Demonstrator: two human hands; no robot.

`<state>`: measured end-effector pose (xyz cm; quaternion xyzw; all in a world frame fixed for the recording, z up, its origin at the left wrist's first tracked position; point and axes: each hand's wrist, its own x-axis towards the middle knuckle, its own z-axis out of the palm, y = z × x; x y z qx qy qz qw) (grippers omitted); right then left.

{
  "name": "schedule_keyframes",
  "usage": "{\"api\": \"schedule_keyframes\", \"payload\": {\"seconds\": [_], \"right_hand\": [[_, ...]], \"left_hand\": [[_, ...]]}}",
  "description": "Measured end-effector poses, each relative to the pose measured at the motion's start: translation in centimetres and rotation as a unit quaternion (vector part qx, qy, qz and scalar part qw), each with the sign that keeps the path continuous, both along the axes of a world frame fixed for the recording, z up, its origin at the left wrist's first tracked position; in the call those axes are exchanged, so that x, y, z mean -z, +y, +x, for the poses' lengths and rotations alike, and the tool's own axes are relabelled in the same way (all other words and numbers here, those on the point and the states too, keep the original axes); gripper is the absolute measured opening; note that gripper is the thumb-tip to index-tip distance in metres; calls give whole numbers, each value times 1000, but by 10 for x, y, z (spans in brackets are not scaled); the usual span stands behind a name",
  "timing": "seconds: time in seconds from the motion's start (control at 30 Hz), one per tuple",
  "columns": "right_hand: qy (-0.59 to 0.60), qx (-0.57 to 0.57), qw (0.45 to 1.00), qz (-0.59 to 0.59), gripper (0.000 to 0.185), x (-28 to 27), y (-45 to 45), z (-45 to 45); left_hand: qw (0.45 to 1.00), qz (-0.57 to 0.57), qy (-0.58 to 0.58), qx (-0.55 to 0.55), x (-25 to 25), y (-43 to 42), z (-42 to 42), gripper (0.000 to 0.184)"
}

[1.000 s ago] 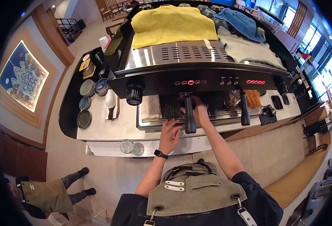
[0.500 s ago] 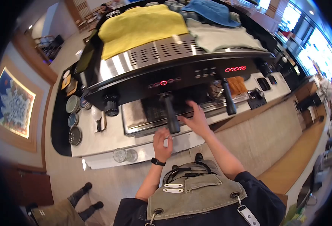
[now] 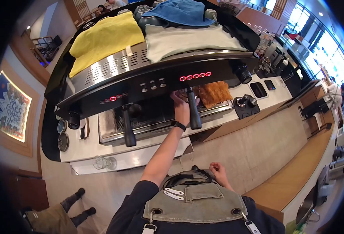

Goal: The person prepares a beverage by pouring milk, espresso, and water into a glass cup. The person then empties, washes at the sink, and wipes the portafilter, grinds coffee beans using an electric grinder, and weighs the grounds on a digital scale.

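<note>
If it swings sideways, the left grip point(image 3: 182, 109) could bump the black handle point(image 3: 194, 116) just beside it; I cannot tell whether it or the right grip point(image 3: 218, 172) is closed.

Harsh daylight through right-hand windows point(image 3: 328, 46) (fisheye bend and black corners)

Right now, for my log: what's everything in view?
coffee machine: one, black-silver, counter
counter: one, white, under machine
handles: two, black, machine front
draped cloths: three, yellow, blue, whitish, machine top
folded cloths: two, beige, orange, flanking handles
cups: several, grey, machine top
stand: one, black, counter right
glassware: count unclear, clear, counter front
dishes: several, grey, counter left
picture: one, multicoloured, far left
person: one, brown-clad, lower left
left hand: one, bare, beside right handle
right hand: one, bare, lower centre
</note>
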<state>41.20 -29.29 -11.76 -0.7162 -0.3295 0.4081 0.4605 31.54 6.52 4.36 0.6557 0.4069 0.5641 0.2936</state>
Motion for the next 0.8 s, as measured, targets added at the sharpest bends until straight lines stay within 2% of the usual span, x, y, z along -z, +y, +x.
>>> {"api": "schedule_keyframes", "payload": {"seconds": [0.07, 0.2, 0.23, 0.33, 0.53, 0.63, 0.73, 0.8], "right_hand": [[6, 6, 1000, -16, 24, 15, -2, 34], [2, -10, 999, -42, 21, 23, 1, 90], [9, -17, 999, -42, 21, 24, 4, 102], [19, -43, 998, -44, 21, 24, 13, 129], [17, -104, 994, -23, 21, 25, 30, 152], [20, -125, 992, -16, 23, 28, 38, 149], [26, -144, 989, -22, 23, 31, 42, 147], [26, -156, 987, -28, 23, 34, 44, 147]], "left_hand": [[999, 16, 19, -35, 2, 2, 5, 92], [998, -28, 16, -54, -16, -9, 3, 90], [997, -62, -27, -42, -18, -12, 2, 85], [996, -31, 26, -76, -19, -17, -11, 84], [983, -48, 76, -162, -30, -26, -29, 76], [983, -66, 35, -169, -38, -43, -40, 77], [971, -133, -9, -200, -48, -63, -52, 83], [972, -121, -43, -197, -41, -71, -61, 90]]}}
